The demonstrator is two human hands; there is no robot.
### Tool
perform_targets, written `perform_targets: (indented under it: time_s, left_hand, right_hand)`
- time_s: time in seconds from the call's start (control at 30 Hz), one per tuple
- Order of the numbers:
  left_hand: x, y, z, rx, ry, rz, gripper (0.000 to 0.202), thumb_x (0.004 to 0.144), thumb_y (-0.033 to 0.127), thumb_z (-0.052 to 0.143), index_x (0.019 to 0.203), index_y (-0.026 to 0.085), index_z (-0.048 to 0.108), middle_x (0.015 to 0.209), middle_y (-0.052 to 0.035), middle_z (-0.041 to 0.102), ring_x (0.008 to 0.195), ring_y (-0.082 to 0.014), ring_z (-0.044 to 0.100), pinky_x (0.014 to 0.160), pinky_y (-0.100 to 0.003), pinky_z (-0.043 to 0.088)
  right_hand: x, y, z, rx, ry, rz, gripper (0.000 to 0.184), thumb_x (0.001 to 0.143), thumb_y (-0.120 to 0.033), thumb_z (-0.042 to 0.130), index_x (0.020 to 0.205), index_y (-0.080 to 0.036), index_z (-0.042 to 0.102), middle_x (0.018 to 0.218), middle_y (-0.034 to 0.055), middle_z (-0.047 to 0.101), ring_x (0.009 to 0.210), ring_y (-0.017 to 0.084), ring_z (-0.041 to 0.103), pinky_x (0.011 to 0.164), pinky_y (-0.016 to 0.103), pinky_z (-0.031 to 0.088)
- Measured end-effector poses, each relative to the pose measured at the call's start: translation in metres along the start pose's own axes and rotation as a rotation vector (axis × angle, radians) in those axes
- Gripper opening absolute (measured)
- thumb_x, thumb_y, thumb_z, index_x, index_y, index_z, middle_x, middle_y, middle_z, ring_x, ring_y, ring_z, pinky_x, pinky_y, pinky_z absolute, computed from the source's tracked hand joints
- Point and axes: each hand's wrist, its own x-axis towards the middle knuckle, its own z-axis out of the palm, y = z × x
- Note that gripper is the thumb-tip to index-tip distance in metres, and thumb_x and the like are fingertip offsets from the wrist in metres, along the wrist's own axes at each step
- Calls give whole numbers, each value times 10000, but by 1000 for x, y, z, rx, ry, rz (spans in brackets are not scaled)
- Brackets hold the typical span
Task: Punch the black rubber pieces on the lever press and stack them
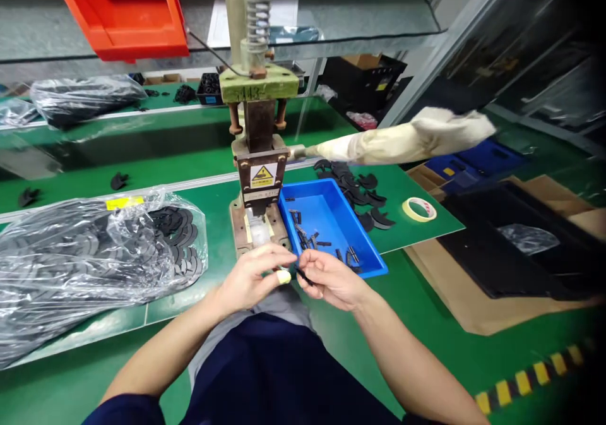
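Note:
My left hand (253,276) and my right hand (331,278) meet just in front of a small hand press (259,160). Both pinch a small thin black part (303,276) between their fingertips. A yellow finger cot covers one left fingertip. Right behind my right hand stands a blue tray (367,248) with several small black parts lying in it. The press has a spring on top and a yellow warning label on its ram.
A clear plastic bag (80,261) full of curved black pieces lies at the left. More curved black pieces (360,191) and a tape roll (419,209) sit right of the tray. The press handle, wrapped in cloth (416,139), sticks out right. An orange bin (123,11) hangs above. Cardboard and black trays (511,248) are on the floor.

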Motion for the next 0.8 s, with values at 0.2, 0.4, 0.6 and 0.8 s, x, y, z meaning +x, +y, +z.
perform_targets:
  time_s: [0.2, 0.4, 0.6, 0.8]
  left_hand:
    - [-9, -6, 7, 13, 0, 131, 171, 921, 157, 635, 1070, 170, 721, 968, -89, 721, 889, -149, 695, 802, -247, 573]
    - [-34, -15, 8, 94, 168, 126, 187, 919, 130, 627, 1079, 179, 711, 975, -85, 716, 893, -145, 697, 785, -241, 585]
    - [-51, -21, 14, 99, 186, 81, 206, 933, 150, 614, 1109, 207, 705, 993, -78, 723, 914, -148, 703, 793, -255, 596]
    - [-61, -28, 18, 53, 217, 22, 194, 927, 160, 628, 1097, 204, 710, 993, -84, 727, 903, -158, 705, 779, -277, 604]
  right_hand:
    - [6, 8, 15, 165, -65, -6, 487, 775, -659, 666, 865, -230, 456, 588, -47, 550, 426, 68, 422, 429, 205, 315]
    - [1, 26, 22, 18, 132, -191, 403, 729, -513, 794, 951, -205, 659, 854, 43, 699, 726, 143, 655, 679, 289, 540]
    - [-1, 40, 31, -219, 297, -326, 236, 775, -398, 775, 949, -244, 736, 902, 46, 706, 800, 162, 647, 724, 298, 541]
    - [1, 38, 38, -322, 325, -371, 211, 794, -408, 752, 931, -249, 735, 892, 50, 727, 800, 179, 663, 737, 317, 551]
